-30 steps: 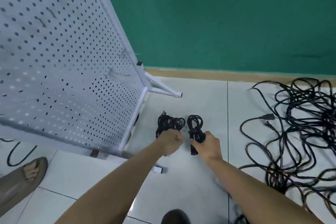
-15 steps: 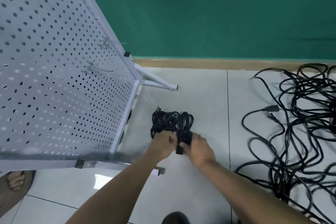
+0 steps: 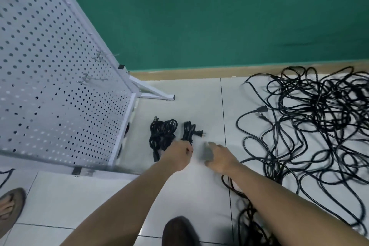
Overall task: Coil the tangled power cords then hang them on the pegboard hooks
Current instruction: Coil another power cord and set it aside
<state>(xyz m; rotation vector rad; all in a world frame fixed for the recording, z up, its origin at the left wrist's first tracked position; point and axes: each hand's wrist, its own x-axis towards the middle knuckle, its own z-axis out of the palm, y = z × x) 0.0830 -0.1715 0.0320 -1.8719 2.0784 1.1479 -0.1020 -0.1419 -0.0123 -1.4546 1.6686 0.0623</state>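
Note:
Two coiled black cords lie on the tiled floor beside the white pegboard (image 3: 50,90). The left coil (image 3: 162,135) is the bigger one; the right coil (image 3: 188,133) is smaller, its plug pointing right. My left hand (image 3: 177,156) is closed at the near ends of both coils and seems to grip the right coil. My right hand (image 3: 218,156) hovers just right of the coils, fingers apart and holding nothing. Two metal hooks (image 3: 93,80) stick out of the pegboard's lower right area, both bare. A big tangle of black cords (image 3: 311,126) sprawls to the right.
The pegboard stands on a white frame with a foot (image 3: 157,94) reaching toward the green wall. Loose cord loops (image 3: 247,211) run under my right forearm. A dark shoe (image 3: 179,231) is at the bottom centre, and a sandalled foot (image 3: 10,207) at the left edge.
My hands had pressed the two coils together; now the coils lie apart on the floor. My right hand has let go and moved right, opening. The left hand stays at the coils.

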